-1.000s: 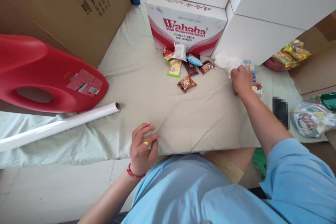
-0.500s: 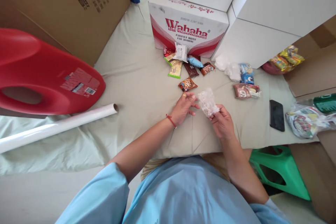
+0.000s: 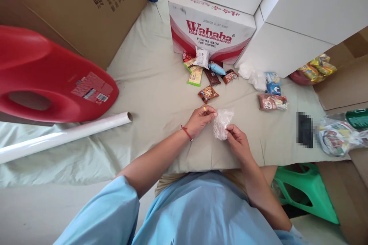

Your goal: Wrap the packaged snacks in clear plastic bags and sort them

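A crumpled clear plastic bag (image 3: 222,125) hangs between my two hands above the cloth. My left hand (image 3: 201,119), with a ring and a red string bracelet, pinches its upper left corner. Thumb and fingers of my right hand (image 3: 238,141) grip its lower right edge. Just beyond my left hand lies a brown cookie packet (image 3: 208,93). Behind that is a loose pile of wrapped snacks: a white packet (image 3: 202,57), a yellow-green packet (image 3: 195,76), a light-blue packet (image 3: 217,69) and a brown packet (image 3: 230,76).
A Wahaba-style printed carton, lettered Wahaha (image 3: 211,32), stands behind the snacks. Crumpled clear plastic (image 3: 256,80), blue packets (image 3: 273,83) and a reddish packet (image 3: 272,102) lie right. A red jug (image 3: 63,80) and white roll (image 3: 66,136) lie left; a green stool (image 3: 312,191) stands below right.
My left hand has closed on the bag's corner. The bag has swung lower and more upright, and my right hand has moved slightly down toward me.
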`<state>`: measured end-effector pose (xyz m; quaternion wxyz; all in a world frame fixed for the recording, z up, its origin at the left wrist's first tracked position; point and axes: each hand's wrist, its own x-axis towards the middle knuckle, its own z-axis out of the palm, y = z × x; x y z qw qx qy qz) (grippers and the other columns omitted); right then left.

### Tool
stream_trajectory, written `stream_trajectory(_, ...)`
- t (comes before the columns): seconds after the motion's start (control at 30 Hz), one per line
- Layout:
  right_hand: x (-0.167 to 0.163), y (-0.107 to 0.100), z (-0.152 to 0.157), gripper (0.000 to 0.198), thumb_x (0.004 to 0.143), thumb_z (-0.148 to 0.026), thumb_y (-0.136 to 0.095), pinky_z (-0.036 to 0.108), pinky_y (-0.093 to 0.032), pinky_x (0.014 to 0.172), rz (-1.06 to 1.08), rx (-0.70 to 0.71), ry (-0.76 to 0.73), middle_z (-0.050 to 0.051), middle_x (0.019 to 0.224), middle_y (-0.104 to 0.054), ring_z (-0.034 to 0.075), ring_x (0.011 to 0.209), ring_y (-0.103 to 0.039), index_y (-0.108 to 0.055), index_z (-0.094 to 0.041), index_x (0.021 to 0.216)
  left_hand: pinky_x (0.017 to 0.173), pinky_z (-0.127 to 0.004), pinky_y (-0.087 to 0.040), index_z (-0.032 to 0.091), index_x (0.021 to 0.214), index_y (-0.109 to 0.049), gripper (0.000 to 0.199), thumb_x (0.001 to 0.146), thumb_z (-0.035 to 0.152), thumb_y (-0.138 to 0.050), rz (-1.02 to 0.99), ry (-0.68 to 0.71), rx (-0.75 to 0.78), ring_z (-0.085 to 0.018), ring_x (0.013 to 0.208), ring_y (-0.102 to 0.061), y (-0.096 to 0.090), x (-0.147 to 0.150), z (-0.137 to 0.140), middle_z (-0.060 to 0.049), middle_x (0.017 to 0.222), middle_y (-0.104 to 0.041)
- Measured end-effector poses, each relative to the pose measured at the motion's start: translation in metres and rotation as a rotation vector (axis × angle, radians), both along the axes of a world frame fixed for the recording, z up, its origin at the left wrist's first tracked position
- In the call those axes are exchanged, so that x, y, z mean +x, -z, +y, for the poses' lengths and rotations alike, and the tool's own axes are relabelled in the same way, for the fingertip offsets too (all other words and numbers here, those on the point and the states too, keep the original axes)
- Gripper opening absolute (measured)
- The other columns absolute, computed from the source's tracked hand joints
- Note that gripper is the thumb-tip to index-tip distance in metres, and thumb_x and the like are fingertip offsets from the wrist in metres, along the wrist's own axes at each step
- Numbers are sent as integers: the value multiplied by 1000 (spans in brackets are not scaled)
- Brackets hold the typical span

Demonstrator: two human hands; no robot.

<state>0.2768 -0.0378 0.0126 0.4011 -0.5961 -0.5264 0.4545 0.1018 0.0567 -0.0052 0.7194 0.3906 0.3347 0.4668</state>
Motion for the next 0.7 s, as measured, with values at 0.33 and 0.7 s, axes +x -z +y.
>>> stream_trajectory(0.33,15,3,-8,22,92,-49,-64,31,-45,70,61,95,235,1,85,-63,18,72,-54,-64,-27,98,88,-32,-54,19,91,-56,44,74,44,-87,-165,43,-115,-18,103,-67,-3,-8,3,-3,111,-63)
stream_trajectory(0.7,6,8,-10,25,88,-48,-73,27,-42,64,247,103,184,1,87,-67,15,68,-53,-68,-25,94,81,-28,-50,16,78,-63,40,66,40,-93,-158,65,-43,-12,89,-60,4,-5,3,-3,101,-65)
